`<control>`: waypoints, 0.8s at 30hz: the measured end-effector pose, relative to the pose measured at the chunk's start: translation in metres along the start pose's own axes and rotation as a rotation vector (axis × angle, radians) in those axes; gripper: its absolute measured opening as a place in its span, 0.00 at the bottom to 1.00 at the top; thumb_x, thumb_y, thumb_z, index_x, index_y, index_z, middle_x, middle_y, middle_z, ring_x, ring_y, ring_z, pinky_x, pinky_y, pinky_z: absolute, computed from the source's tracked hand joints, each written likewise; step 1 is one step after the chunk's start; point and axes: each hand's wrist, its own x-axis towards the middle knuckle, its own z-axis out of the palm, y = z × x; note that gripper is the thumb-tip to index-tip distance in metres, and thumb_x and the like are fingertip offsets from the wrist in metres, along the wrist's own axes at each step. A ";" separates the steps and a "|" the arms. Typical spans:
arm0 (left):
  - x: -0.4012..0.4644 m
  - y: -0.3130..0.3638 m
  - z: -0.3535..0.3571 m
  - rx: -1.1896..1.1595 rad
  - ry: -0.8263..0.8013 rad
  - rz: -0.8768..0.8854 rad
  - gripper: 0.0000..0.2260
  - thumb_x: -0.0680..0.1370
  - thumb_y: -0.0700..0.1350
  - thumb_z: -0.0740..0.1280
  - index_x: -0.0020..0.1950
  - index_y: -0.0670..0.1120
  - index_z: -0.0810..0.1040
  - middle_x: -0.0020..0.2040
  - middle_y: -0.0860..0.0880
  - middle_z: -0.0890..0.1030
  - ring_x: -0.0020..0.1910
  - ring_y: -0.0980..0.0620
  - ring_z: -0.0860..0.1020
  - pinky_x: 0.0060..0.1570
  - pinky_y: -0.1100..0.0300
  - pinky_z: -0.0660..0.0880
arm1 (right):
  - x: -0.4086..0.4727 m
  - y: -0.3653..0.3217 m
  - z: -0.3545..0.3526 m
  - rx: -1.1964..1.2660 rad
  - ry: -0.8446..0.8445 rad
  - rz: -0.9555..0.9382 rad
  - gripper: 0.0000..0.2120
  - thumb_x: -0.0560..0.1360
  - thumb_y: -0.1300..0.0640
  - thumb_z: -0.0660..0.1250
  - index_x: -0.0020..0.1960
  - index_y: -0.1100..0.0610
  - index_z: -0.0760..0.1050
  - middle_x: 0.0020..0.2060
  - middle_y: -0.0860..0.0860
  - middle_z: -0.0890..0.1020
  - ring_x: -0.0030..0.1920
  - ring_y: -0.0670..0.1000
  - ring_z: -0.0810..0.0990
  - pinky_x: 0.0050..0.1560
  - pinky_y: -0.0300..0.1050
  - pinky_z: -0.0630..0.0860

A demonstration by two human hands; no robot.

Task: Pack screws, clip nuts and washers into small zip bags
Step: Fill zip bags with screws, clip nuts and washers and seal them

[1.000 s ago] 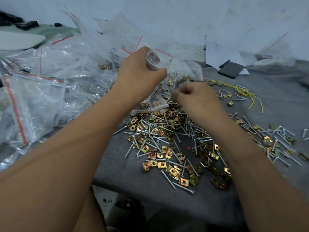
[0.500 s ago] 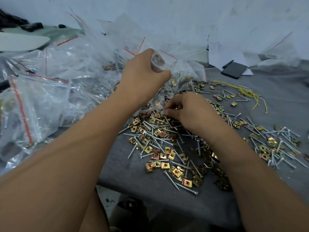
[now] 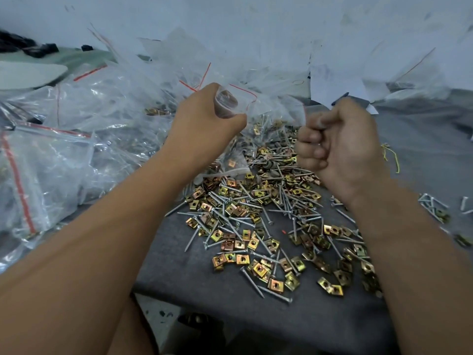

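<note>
Above the screw pile, left hand grip pinching small zip bag, right hand fisted alongside, contents unclear

2 hands: left hand, right hand. Clip nuts and screws: dozens each, too many to count exactly. Zip bags: big heap, no. unclear.

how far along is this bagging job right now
Done: many filled bags are heaped at the left. In hand: the left hand holds a small zip bag open while the right hand is raised, fingers curled. Left: a large loose pile of screws and clip nuts.
</note>
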 end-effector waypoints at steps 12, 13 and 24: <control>0.002 -0.005 0.003 -0.037 0.002 0.011 0.09 0.78 0.50 0.74 0.57 0.51 0.82 0.46 0.55 0.85 0.47 0.58 0.84 0.48 0.60 0.79 | 0.006 0.012 -0.018 -0.095 0.132 0.043 0.13 0.86 0.57 0.58 0.49 0.58 0.79 0.30 0.46 0.71 0.27 0.44 0.63 0.24 0.35 0.57; 0.002 -0.005 0.003 -0.041 0.001 0.010 0.10 0.78 0.50 0.74 0.57 0.51 0.82 0.46 0.55 0.85 0.47 0.58 0.84 0.47 0.61 0.79 | 0.006 0.013 -0.016 -0.410 0.169 -0.063 0.13 0.85 0.54 0.61 0.48 0.54 0.83 0.29 0.45 0.73 0.28 0.44 0.66 0.26 0.35 0.60; 0.003 -0.008 0.002 -0.044 0.006 0.013 0.10 0.77 0.50 0.74 0.57 0.51 0.82 0.47 0.54 0.85 0.48 0.56 0.84 0.54 0.53 0.81 | 0.006 0.032 0.001 -1.565 0.170 -0.212 0.08 0.71 0.37 0.77 0.44 0.40 0.84 0.51 0.47 0.85 0.43 0.49 0.74 0.43 0.46 0.72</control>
